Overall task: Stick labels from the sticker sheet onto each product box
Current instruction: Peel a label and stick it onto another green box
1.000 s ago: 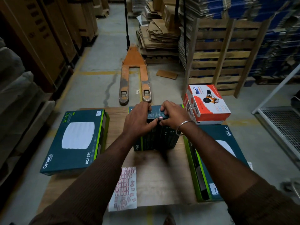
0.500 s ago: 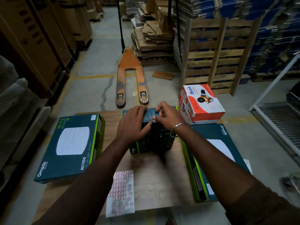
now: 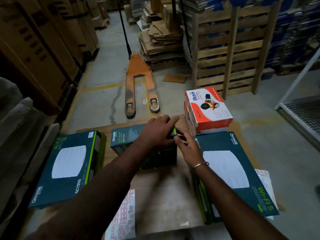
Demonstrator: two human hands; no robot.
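A dark teal Omada box stands in the middle of the wooden board. My left hand lies over its top right end, fingers across the top and thumb on the front face. My right hand holds the box's right end between thumb and fingers, by the green edge. The sticker sheet with red-outlined labels lies on the board's near edge, partly under my left sleeve. A flat Omada Wi-Fi box lies at the left, another at the right. Two red-and-white Ikon boxes are stacked at the back right.
A second sheet sticks out from under the right box. An orange pallet jack stands on the floor beyond the board. Wooden pallets and flattened cartons rise behind. A wire cage is at the right.
Both hands were pressing on the middle box's top. My left hand has slid to its right end and my right hand has dropped to the box's right side. The view has shifted.
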